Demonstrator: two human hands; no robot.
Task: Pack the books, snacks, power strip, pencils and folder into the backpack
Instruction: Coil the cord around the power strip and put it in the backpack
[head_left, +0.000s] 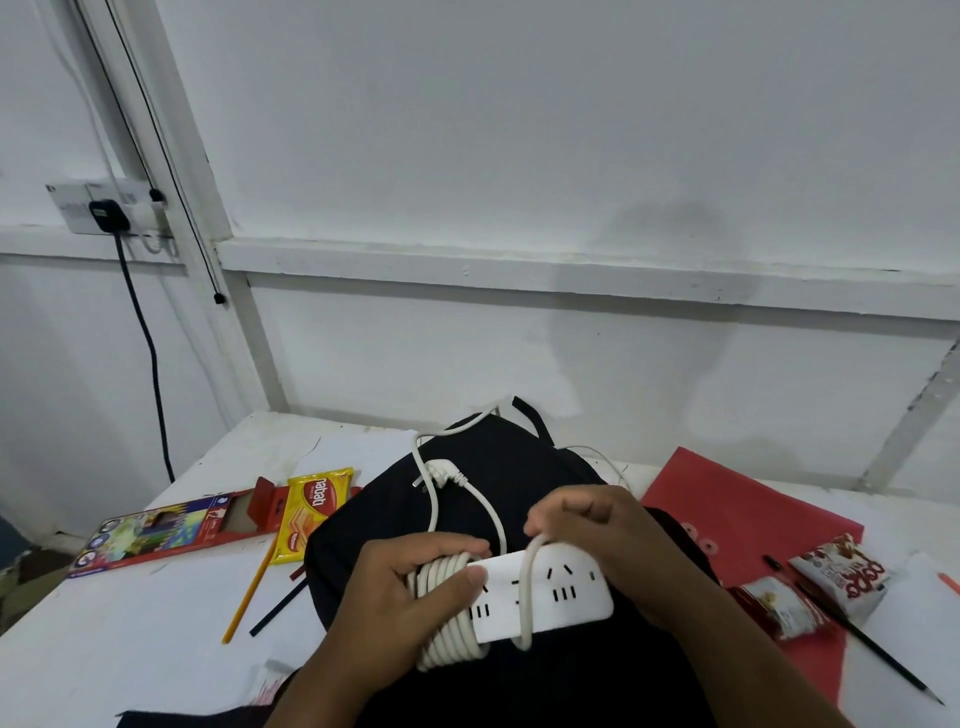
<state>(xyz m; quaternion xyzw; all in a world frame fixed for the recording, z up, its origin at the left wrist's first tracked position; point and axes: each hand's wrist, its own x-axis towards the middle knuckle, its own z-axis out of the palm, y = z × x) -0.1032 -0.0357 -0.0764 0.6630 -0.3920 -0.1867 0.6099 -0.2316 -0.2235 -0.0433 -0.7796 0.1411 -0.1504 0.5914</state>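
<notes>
A white power strip (550, 597) lies across the black backpack (498, 483) in the middle of the table. My left hand (410, 587) grips its left end, over several turns of white cord wound around it. My right hand (597, 525) pinches a loop of that cord over the strip's top. The loose cord and its plug (441, 475) trail across the backpack. A colored pencil box (171, 530), a yellow wafer pack (311, 512) and a yellow pencil (249, 597) lie to the left. A red folder (737, 509), snack packets (841, 577) and a black pencil (872, 644) lie to the right.
The white table (130, 649) stands against a white wall. A wall socket (109, 208) with a black plug and a hanging cable sits at the upper left. A dark strip (280, 605) lies beside the yellow pencil.
</notes>
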